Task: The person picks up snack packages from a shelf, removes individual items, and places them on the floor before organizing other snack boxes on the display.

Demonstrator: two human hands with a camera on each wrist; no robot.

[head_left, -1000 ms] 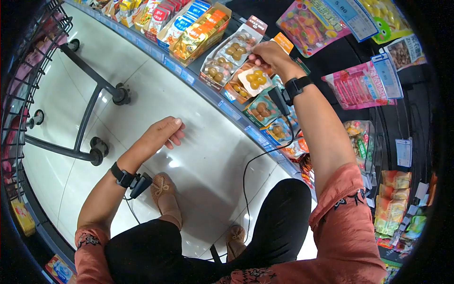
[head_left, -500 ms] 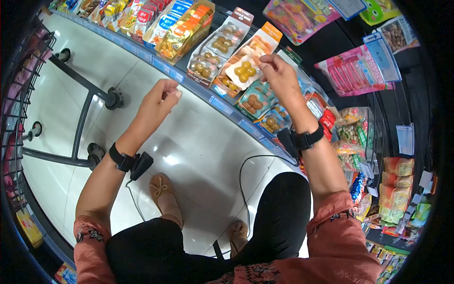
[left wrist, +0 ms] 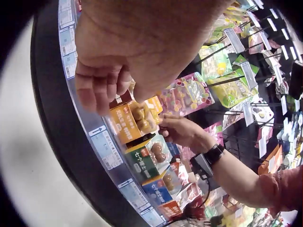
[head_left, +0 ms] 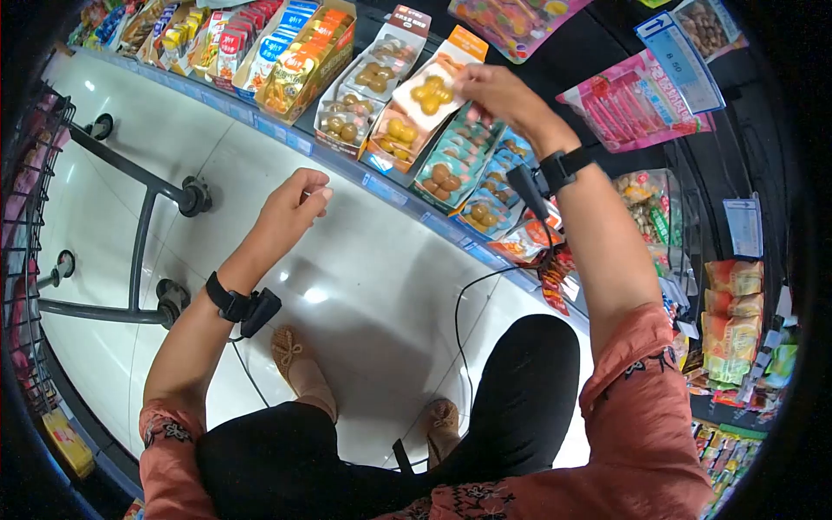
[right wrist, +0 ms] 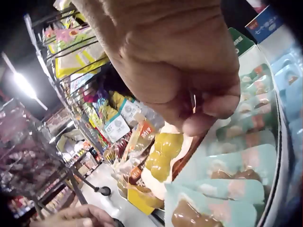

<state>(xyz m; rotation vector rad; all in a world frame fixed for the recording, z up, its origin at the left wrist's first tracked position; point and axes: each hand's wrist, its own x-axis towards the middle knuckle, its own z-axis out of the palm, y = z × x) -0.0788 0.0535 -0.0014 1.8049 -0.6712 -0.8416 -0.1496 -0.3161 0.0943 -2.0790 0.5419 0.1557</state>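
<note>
My right hand (head_left: 513, 102) pinches the edge of a small clear-and-white packet of yellow eggs (head_left: 430, 94) over an orange display box (head_left: 380, 158) on the shelf. In the right wrist view the thumb and fingertips meet at the edge of that egg packet (right wrist: 163, 153). Another packet of yellow eggs (head_left: 399, 133) lies at the front of the same box. Left of it stands a brown-and-white box of egg packets (head_left: 348, 104); right of it, a green box of brown-egg packets (head_left: 446, 173). Over the floor, my left hand (head_left: 284, 215) hangs with loosely curled fingers, holding nothing.
A blue box of packets (head_left: 487, 212) and boxes of snack sachets (head_left: 303, 65) line the shelf's priced edge (head_left: 386, 189). Pink candy bags (head_left: 637, 100) hang from hooks behind. A wheeled cart frame (head_left: 143, 225) stands on the left. A cable (head_left: 459, 321) trails from the right wrist.
The boxes have shifted left in the head view. My right hand drew back from the box row, then reached to the yellow-egg packet, which is now pinched. The left hand rose slightly, its fingers curling more.
</note>
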